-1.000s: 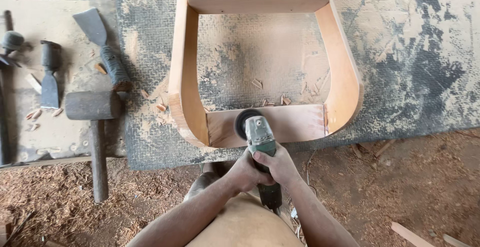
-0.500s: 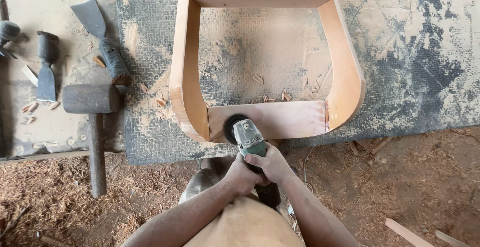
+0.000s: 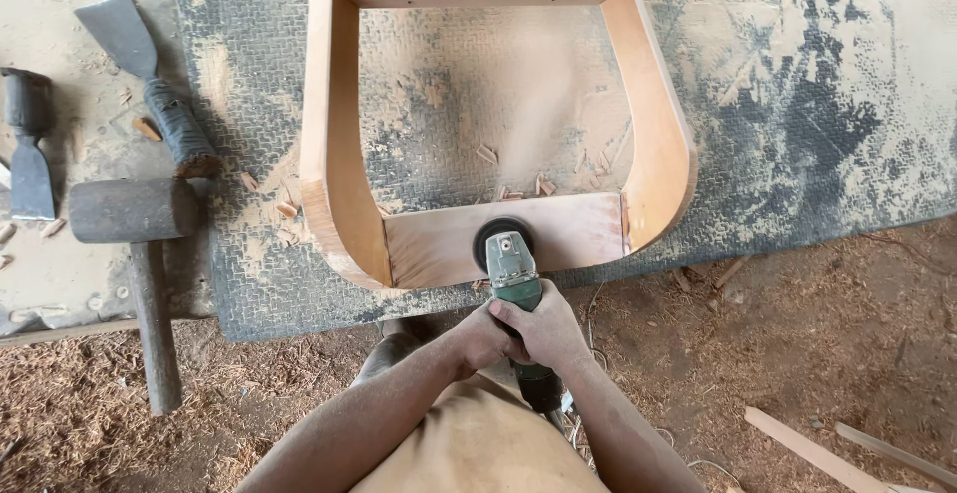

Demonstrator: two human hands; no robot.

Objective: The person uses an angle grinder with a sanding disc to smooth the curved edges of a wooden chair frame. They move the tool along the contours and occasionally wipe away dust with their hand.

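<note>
Both hands, left hand [image 3: 481, 338] and right hand [image 3: 546, 331], are clamped together on a green grinder [image 3: 515, 279], its disc against the frame's [image 3: 638, 154] front rail at the mat's [image 3: 797, 124] near edge, which looks mostly smooth.

Open mat [image 3: 797, 134] right of wooden frame [image 3: 334, 154], mallet [image 3: 135, 216] and chisels [image 3: 150, 84] crowding left

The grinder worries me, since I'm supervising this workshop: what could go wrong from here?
The grinder has its disc on the front rail of the curved wooden frame, which lies unclamped on the mat; it might shift or kick. The left hand and right hand are bare and close to the disc. Its cord trails through sawdust by the legs, so it could snag.
</note>
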